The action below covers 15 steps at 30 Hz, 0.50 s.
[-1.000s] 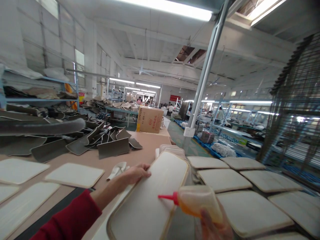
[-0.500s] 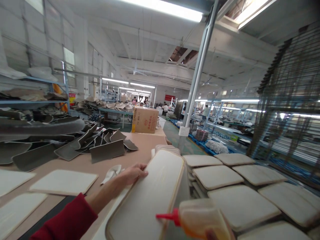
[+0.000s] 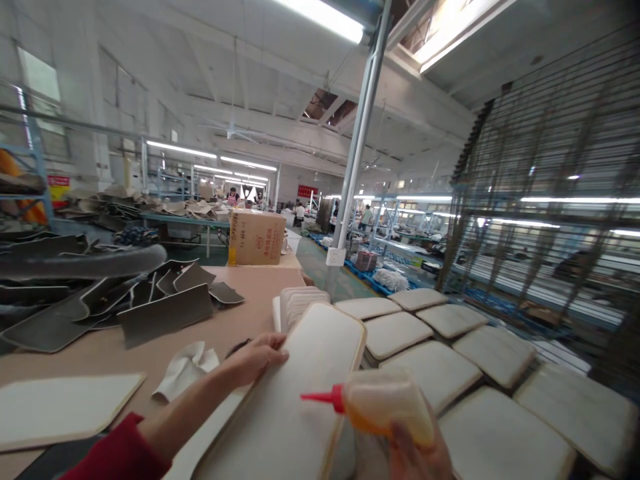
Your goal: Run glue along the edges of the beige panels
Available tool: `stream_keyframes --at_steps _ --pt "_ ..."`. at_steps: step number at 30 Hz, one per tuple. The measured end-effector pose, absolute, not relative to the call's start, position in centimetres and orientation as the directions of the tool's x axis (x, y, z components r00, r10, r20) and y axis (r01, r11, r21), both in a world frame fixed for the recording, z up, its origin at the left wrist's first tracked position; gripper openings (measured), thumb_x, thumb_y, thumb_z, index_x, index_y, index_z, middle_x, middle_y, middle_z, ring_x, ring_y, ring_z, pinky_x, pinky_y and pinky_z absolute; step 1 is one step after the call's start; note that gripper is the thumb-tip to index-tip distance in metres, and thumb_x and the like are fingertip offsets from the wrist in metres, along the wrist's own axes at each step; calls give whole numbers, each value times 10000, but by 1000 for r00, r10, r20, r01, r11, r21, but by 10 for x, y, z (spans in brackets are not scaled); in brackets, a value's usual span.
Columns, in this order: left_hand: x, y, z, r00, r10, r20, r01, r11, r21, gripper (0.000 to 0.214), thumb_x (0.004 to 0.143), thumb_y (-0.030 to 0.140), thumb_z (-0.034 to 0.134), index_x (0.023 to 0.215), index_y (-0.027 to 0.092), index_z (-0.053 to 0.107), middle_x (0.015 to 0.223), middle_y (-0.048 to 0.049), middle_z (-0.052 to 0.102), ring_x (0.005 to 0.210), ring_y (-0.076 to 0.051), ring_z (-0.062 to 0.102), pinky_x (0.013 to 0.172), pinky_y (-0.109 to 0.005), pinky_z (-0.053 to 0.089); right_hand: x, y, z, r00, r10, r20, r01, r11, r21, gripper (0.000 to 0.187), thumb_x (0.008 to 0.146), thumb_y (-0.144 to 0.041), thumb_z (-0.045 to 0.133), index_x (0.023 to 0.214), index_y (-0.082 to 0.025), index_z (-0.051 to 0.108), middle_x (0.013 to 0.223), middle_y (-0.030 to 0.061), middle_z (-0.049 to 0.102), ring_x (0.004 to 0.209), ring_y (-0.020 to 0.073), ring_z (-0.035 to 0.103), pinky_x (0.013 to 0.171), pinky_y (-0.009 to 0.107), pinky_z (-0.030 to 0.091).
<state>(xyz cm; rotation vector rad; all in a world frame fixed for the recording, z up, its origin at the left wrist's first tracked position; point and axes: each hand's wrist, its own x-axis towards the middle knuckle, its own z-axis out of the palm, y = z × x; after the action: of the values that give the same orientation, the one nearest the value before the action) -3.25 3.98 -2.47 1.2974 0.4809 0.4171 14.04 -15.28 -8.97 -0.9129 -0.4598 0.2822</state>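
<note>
In the head view, the left hand [image 3: 257,357], coming out of a dark red knitted-looking sleeve [image 3: 123,453], pinches the left edge of a long white panel with rounded corners and a yellowish rim [image 3: 295,387], thumb on its face and the other fingers partly hidden. The panel tilts up in front of the person, at the right side of a pinkish-tan tabletop [image 3: 255,283]. The right hand [image 3: 417,453] has its fingers wrapped around a translucent plastic squeeze bottle with amber liquid [image 3: 383,403], held on its side; its thin red nozzle [image 3: 323,397] points left over the panel's face, though whether the tip touches cannot be told. Right of the panel, similar off-white rounded panels [image 3: 430,373] lie in rows. To the left are a crumpled white piece of material [image 3: 185,370], another flat white panel [image 3: 65,407] and heaped dark grey bent sheets [image 3: 165,313]. Farther back stands a brown cardboard box with red print [image 3: 257,238].
</note>
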Motion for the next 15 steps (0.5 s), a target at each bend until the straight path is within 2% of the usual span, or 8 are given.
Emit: stream_keyframes --at_steps 1,3,5,8,10,11,13,15 --pt "-29 36 -23 844 528 -96 -27 221 975 422 518 218 748 923 107 700 690 -62 701 643 -213 651 651 -294 506 148 -151 -80 891 383 242 -60 628 -776 700 639 -401 773 1248 -198 493 915 24 651 844 188 618 735 260 515" --pt "-19 27 -20 869 487 -83 -29 218 975 426 521 224 750 928 106 702 700 -66 702 644 -210 651 620 -276 499 162 -149 -63 931 241 275 53 654 -754 735 618 -398 785 1257 -191 487 1018 29 624 892 164 588 778 232 487" --pt "-7 16 -17 889 451 -80 -23 218 976 437 526 225 747 943 105 701 720 -72 706 653 -211 653 604 -265 494 166 -154 -56 929 191 317 133 626 -768 745 601 -406 792 1245 -170 501 1055 49 618 896 168 580 781 236 483" --pt "16 -2 -15 912 399 -90 7 207 978 441 542 222 730 966 107 697 750 -79 713 651 -213 656 611 -273 498 151 -175 -72 879 320 353 108 589 -801 699 643 -467 749 1222 -153 512 998 82 654 878 216 610 759 302 515" --pt "33 -14 -13 921 380 -87 16 187 982 429 555 223 713 970 113 693 749 -69 714 652 -218 657 634 -289 506 135 -193 -89 808 459 370 44 580 -814 819 529 -624 751 1173 -160 548 928 93 678 799 263 630 639 334 538" --pt "42 -19 -12 921 379 -87 19 179 984 424 558 226 706 968 118 691 739 -61 714 656 -222 658 645 -294 509 131 -203 -96 790 479 382 42 580 -814 868 455 -689 747 1123 -159 580 901 97 682 777 277 631 612 343 539" --pt "62 -29 -11 907 404 -123 55 177 983 417 547 233 704 951 131 683 712 -43 709 657 -228 660 647 -299 515 133 -224 -103 824 434 364 25 614 -789 892 442 -756 701 1098 -162 588 847 91 685 695 266 632 566 351 537" --pt "83 -39 -12 870 456 -187 108 194 975 404 516 231 712 909 149 669 686 -26 703 651 -227 661 629 -293 522 148 -254 -102 916 278 289 51 634 -772 832 507 -744 686 1101 -171 578 829 74 686 695 253 641 604 355 550"
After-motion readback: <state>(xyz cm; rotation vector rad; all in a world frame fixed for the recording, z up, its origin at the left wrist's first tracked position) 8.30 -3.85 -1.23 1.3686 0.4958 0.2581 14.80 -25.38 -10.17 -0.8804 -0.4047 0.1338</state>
